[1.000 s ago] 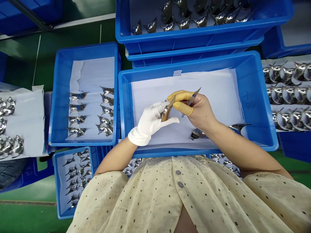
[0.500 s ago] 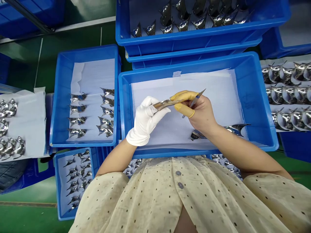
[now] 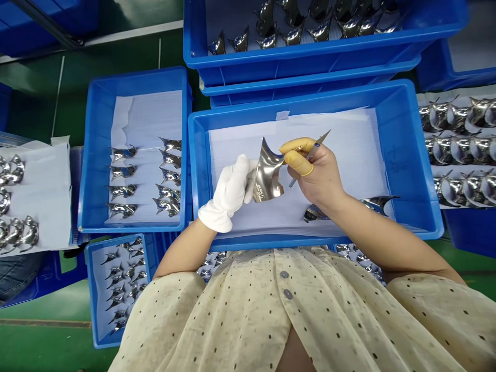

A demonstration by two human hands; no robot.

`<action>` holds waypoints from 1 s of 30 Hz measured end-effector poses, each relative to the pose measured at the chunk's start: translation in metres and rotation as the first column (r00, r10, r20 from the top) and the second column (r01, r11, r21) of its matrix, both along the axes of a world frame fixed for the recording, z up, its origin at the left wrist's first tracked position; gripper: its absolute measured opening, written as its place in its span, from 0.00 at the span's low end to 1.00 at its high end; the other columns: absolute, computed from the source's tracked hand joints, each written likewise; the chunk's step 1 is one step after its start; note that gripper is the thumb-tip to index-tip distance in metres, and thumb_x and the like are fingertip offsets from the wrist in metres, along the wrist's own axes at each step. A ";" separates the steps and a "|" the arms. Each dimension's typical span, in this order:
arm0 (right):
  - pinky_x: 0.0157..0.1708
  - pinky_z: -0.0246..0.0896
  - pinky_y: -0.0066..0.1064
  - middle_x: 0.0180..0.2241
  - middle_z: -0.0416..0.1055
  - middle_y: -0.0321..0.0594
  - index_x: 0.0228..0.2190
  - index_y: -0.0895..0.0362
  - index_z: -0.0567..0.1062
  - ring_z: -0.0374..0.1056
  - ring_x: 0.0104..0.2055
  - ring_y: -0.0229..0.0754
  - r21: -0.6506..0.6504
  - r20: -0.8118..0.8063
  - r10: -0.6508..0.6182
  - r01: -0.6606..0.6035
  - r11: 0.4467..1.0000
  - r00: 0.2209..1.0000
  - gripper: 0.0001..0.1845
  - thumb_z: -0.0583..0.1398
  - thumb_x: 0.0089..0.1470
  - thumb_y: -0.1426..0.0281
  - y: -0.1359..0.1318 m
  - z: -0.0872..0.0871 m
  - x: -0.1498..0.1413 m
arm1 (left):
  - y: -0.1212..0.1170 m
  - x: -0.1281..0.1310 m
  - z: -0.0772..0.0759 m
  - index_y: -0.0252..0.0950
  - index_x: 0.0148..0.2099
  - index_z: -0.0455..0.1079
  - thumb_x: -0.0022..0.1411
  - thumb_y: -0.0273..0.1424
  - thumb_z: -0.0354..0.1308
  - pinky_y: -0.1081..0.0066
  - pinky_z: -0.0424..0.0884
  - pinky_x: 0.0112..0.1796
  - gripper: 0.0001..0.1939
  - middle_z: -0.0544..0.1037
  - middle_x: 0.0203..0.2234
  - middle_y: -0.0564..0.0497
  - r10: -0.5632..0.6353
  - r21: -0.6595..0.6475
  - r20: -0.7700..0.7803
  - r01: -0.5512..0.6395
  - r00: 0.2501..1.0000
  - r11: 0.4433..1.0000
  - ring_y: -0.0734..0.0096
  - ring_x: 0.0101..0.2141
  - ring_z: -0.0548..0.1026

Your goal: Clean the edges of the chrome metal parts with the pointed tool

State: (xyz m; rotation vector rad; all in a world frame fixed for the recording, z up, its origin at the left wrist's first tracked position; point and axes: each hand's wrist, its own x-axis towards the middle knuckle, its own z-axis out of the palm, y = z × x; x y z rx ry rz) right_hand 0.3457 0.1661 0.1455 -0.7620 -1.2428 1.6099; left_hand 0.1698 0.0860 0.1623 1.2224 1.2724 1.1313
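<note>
My left hand (image 3: 229, 195), in a white glove, grips a shiny curved metal piece (image 3: 267, 174) by its left edge over the middle blue bin (image 3: 406, 129). My right hand (image 3: 315, 173) wears yellow finger cots on thumb and forefinger. It pinches the piece's upper right tip and also holds a thin pointed tool (image 3: 310, 155) that sticks out up and to the right. The piece's polished face is turned up toward me. A second metal piece (image 3: 372, 204) lies on the white paper in the bin, partly hidden under my right forearm.
A blue bin (image 3: 135, 155) at left holds two short rows of metal pieces on paper. More filled bins stand at the top (image 3: 310, 31), right (image 3: 461, 150) and lower left (image 3: 116, 284). Pieces on white paper (image 3: 23, 196) lie at far left. The floor is green.
The metal piece has been turned from edge-on to face-up between both hands. My left hand shifted slightly left and lower; my right hand kept its pinch and the tool.
</note>
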 end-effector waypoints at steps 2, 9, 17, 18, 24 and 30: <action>0.19 0.46 0.27 0.25 0.68 0.33 0.32 0.54 0.78 0.53 0.21 0.30 -0.063 -0.023 0.029 -0.030 0.998 0.999 0.28 0.75 0.44 0.44 0.001 0.000 -0.002 | 0.000 0.001 0.001 0.40 0.25 0.69 0.72 0.65 0.38 0.68 0.60 0.20 0.40 0.56 0.10 0.56 0.009 -0.059 0.036 -0.007 0.999 0.998 0.74 0.14 0.59; 0.21 0.48 0.27 0.29 0.71 0.35 0.35 0.52 0.78 0.58 0.25 0.32 -0.048 -0.034 0.004 -0.005 0.999 0.999 0.29 0.76 0.42 0.45 -0.002 0.008 -0.002 | 0.006 0.002 0.000 0.37 0.32 0.74 0.66 0.58 0.63 0.72 0.55 0.18 0.28 0.67 0.15 0.57 0.028 -0.070 0.110 -0.021 0.994 0.997 0.79 0.15 0.59; 0.20 0.40 0.29 0.31 0.72 0.36 0.37 0.54 0.78 0.46 0.21 0.29 -0.119 0.049 0.149 -0.143 0.983 0.988 0.27 0.70 0.53 0.44 -0.003 -0.006 0.002 | 0.007 0.000 0.000 0.38 0.42 0.79 0.69 0.56 0.62 0.73 0.56 0.18 0.25 0.69 0.15 0.58 0.133 -0.032 0.146 -0.130 0.980 0.991 0.80 0.14 0.59; 0.21 0.41 0.29 0.31 0.72 0.36 0.36 0.55 0.78 0.47 0.22 0.29 -0.109 0.060 0.182 -0.175 0.979 0.981 0.26 0.70 0.54 0.45 -0.004 -0.008 0.002 | 0.008 -0.001 -0.001 0.38 0.42 0.79 0.69 0.56 0.61 0.73 0.57 0.19 0.24 0.67 0.14 0.58 0.134 -0.028 0.159 -0.132 0.978 0.991 0.80 0.14 0.59; 0.39 0.67 0.33 0.36 0.76 0.39 0.35 0.56 0.77 0.70 0.38 0.39 0.026 0.139 0.311 -0.317 0.948 0.940 0.20 0.70 0.56 0.52 -0.012 -0.014 -0.003 | 0.010 -0.003 -0.003 0.40 0.45 0.80 0.72 0.56 0.58 0.72 0.62 0.22 0.24 0.61 0.12 0.59 0.156 0.033 0.152 -0.162 0.976 0.986 0.77 0.15 0.60; 0.37 0.71 0.33 0.31 0.79 0.38 0.33 0.56 0.77 0.74 0.34 0.40 -0.040 0.063 0.334 -0.332 0.942 0.940 0.18 0.75 0.48 0.59 -0.018 -0.025 -0.008 | 0.010 -0.004 -0.001 0.40 0.54 0.79 0.75 0.54 0.53 0.71 0.67 0.24 0.25 0.66 0.15 0.57 0.176 0.068 0.101 -0.183 0.979 0.981 0.74 0.17 0.64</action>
